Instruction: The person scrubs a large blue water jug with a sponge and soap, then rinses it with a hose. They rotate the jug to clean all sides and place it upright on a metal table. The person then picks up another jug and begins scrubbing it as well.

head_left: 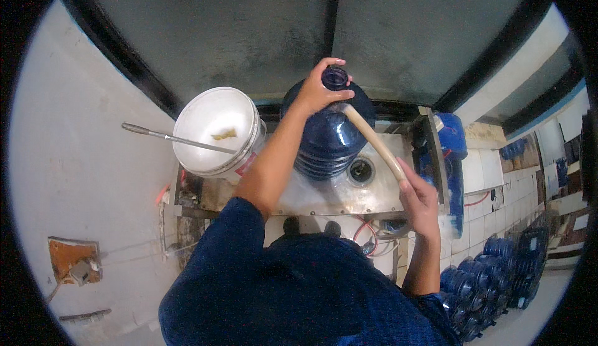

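Note:
A large blue water jug point(330, 137) stands upright on a metal-topped counter point(280, 199) in front of me. My left hand point(325, 89) is closed around the jug's neck, with the open mouth point(335, 78) showing between thumb and fingers. In my right hand point(420, 201) is a pale hose point(374, 137), gripped partway along. Its far end is at the jug's shoulder, just below my left hand, where a whitish blur looks like water. Whether the hose end touches the jug, I cannot tell.
Left of the jug, a white bucket point(215, 94) holds a metal-handled rod point(177, 139) and something yellowish. A round drain point(360, 170) lies beside the jug's base. Dark glass panels point(411, 34) rise behind. Several blue jugs point(479, 284) are grouped on the floor at right.

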Tool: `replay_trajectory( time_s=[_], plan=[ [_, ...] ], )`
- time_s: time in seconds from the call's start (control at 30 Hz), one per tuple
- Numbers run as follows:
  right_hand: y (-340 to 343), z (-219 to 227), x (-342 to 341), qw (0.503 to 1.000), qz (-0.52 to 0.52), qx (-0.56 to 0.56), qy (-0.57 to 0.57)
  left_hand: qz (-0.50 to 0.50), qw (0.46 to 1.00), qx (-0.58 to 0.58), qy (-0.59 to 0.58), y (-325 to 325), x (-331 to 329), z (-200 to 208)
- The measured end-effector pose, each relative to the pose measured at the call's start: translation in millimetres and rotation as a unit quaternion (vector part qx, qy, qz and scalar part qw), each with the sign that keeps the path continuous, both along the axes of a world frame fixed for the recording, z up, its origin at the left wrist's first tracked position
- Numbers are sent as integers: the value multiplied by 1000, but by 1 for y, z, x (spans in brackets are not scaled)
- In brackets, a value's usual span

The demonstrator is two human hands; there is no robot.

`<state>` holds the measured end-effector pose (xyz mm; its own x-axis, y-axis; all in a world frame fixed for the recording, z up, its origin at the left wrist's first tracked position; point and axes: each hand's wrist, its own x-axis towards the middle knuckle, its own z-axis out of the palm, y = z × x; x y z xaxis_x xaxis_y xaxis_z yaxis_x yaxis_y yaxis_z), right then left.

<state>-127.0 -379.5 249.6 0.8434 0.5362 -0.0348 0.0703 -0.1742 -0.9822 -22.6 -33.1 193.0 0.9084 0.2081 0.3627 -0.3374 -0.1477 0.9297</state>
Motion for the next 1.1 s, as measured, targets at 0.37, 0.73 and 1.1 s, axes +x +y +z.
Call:
replay_trajectory(
  time_s=[0.37,0.73,1.1],
  plan=[
    [30,15,14,999,19,-1,-47,266,947,166,76,-29,-17,-1],
    [-26,-60,7,995,-42,-55,76,197,960,192,-54,11,-123,-116],
    [-16,-62,6,999,11,-24,44,166,970,175,8,51,-124,-137]
  ],
)
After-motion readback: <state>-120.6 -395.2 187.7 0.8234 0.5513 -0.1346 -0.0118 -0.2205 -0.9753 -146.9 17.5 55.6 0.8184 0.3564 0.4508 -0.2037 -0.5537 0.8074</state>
